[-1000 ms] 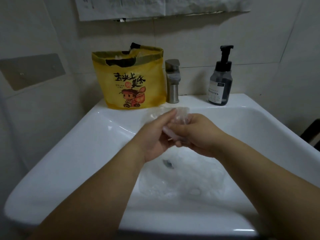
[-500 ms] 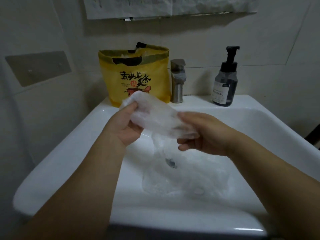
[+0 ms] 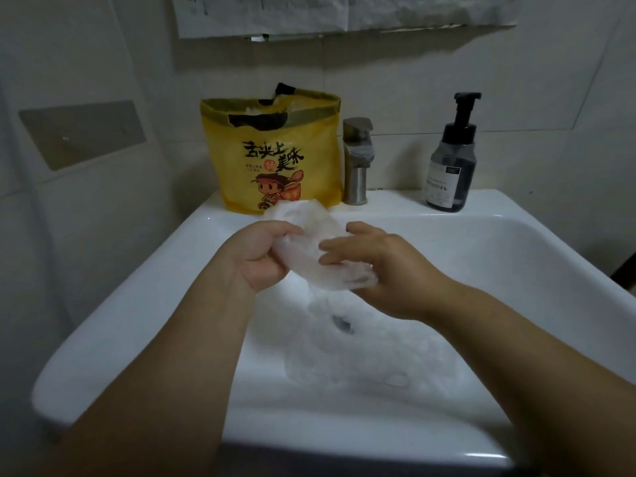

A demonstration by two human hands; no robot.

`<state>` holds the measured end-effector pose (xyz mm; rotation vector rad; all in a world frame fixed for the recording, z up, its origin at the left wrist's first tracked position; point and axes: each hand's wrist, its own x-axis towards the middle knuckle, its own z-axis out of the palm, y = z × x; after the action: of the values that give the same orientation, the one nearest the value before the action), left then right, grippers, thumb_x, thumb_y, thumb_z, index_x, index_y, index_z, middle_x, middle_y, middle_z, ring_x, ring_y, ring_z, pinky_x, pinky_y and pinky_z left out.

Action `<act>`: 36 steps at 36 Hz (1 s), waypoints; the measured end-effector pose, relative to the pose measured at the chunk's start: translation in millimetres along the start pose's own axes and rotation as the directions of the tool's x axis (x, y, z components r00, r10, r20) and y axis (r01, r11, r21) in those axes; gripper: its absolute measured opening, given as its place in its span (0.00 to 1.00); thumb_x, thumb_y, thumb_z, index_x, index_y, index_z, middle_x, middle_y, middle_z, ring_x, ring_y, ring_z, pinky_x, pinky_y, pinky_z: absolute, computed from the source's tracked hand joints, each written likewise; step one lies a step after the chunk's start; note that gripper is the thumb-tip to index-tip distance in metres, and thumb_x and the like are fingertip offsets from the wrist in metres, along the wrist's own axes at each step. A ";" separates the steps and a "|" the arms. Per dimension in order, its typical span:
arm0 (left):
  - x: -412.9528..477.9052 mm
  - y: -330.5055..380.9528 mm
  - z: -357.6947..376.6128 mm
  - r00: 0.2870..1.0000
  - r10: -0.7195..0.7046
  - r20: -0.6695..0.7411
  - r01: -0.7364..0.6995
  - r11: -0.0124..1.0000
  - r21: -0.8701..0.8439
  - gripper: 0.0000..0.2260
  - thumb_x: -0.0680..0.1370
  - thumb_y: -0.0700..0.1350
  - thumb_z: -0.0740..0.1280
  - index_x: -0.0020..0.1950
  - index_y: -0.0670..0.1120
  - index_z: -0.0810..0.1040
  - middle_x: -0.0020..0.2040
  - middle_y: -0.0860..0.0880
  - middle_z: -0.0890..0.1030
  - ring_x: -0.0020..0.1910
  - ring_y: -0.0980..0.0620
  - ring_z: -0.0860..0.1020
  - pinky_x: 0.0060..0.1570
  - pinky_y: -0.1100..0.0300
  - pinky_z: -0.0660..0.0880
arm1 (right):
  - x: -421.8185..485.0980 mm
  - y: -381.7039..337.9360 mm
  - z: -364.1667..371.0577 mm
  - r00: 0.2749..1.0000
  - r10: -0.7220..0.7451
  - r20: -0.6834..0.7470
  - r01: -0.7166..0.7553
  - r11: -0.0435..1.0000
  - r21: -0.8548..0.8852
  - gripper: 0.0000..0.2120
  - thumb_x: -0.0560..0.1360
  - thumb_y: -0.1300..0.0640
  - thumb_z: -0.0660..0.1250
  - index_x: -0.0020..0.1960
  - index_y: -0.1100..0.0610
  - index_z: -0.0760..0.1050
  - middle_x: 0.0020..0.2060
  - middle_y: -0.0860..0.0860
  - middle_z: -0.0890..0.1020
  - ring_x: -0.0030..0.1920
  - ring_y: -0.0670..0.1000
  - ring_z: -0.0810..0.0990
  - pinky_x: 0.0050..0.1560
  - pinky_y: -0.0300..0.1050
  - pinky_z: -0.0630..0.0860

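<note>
- While the left hand [image 3: 260, 258] grips the plastic bag [image 3: 307, 243] over the sink [image 3: 499, 249], the right hand [image 3: 382, 270] holds its other end.
- Mid-wash, likely; the next move needs the far tap [image 3: 358, 160] running.

1. A white ceramic sink [image 3: 144, 297] carries everything; its flat far ledge runs along the tiled wall.
2. On the ledge, at the far left, a yellow printed bag [image 3: 275, 160] stands upright; the steel tap [image 3: 358, 163] is just to its right; a dark pump bottle [image 3: 451, 160] stands well apart at the far right.
3. In the bowl, a pale translucent mass [image 3: 371, 366] lies around the drain [image 3: 341, 322], spreading near and right; film or foam, cannot tell.
</note>
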<state>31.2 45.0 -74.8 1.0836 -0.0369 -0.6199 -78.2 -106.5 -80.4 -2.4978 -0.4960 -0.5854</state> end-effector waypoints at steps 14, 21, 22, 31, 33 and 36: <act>-8.9 -18.5 23.4 0.929 0.118 0.350 -0.247 0.904 0.350 0.19 0.74 0.25 0.60 0.64 0.34 0.75 0.55 0.35 0.81 0.50 0.41 0.81 0.46 0.54 0.81 | 8.5 11.6 -0.8 0.905 0.423 0.040 -0.389 0.787 0.479 0.16 0.72 0.49 0.71 0.57 0.48 0.69 0.49 0.46 0.80 0.46 0.42 0.80 0.44 0.35 0.78; -13.9 -18.4 26.5 0.892 0.046 0.449 -0.122 0.982 0.143 0.19 0.72 0.31 0.59 0.63 0.34 0.75 0.55 0.37 0.81 0.53 0.43 0.82 0.54 0.51 0.80 | 9.9 13.4 -3.6 0.828 0.561 -0.007 -0.504 0.749 0.430 0.24 0.68 0.48 0.75 0.57 0.54 0.68 0.51 0.51 0.79 0.48 0.51 0.80 0.48 0.50 0.81; -15.5 -17.4 27.2 0.878 0.028 0.477 -0.090 0.990 0.107 0.18 0.72 0.34 0.61 0.61 0.35 0.75 0.55 0.37 0.81 0.53 0.42 0.81 0.54 0.50 0.80 | 9.6 12.4 -4.0 0.826 0.564 -0.004 -0.514 0.755 0.408 0.24 0.68 0.48 0.75 0.56 0.54 0.68 0.50 0.51 0.79 0.48 0.51 0.80 0.50 0.52 0.81; -3.5 -22.9 28.0 0.952 0.252 0.173 -0.287 0.932 0.221 0.13 0.79 0.38 0.65 0.63 0.39 0.77 0.56 0.39 0.83 0.56 0.43 0.81 0.57 0.49 0.78 | 5.5 7.5 0.9 0.816 0.549 -0.182 -0.441 0.793 0.420 0.42 0.67 0.47 0.77 0.71 0.51 0.56 0.51 0.45 0.74 0.48 0.44 0.77 0.42 0.36 0.74; -3.2 -17.6 27.7 0.951 0.278 0.139 -0.291 0.953 0.087 0.14 0.80 0.39 0.63 0.65 0.39 0.76 0.57 0.40 0.82 0.56 0.44 0.82 0.55 0.50 0.79 | 6.6 6.8 -0.6 0.743 0.668 -0.036 -0.486 0.575 0.659 0.54 0.63 0.42 0.76 0.77 0.49 0.46 0.65 0.50 0.70 0.60 0.51 0.74 0.51 0.42 0.75; -4.9 -15.4 28.5 0.943 0.308 0.122 -0.307 0.951 -0.026 0.13 0.80 0.40 0.63 0.64 0.42 0.75 0.59 0.42 0.82 0.57 0.45 0.81 0.55 0.51 0.79 | 7.8 3.4 -3.3 0.686 0.599 0.413 -0.612 0.170 0.772 0.50 0.59 0.40 0.72 0.75 0.53 0.57 0.69 0.57 0.69 0.65 0.59 0.71 0.55 0.53 0.78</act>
<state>11.0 19.3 -72.5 1.0050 -0.3080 -0.4035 -71.1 -109.4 -75.3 -1.4121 0.2480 0.0814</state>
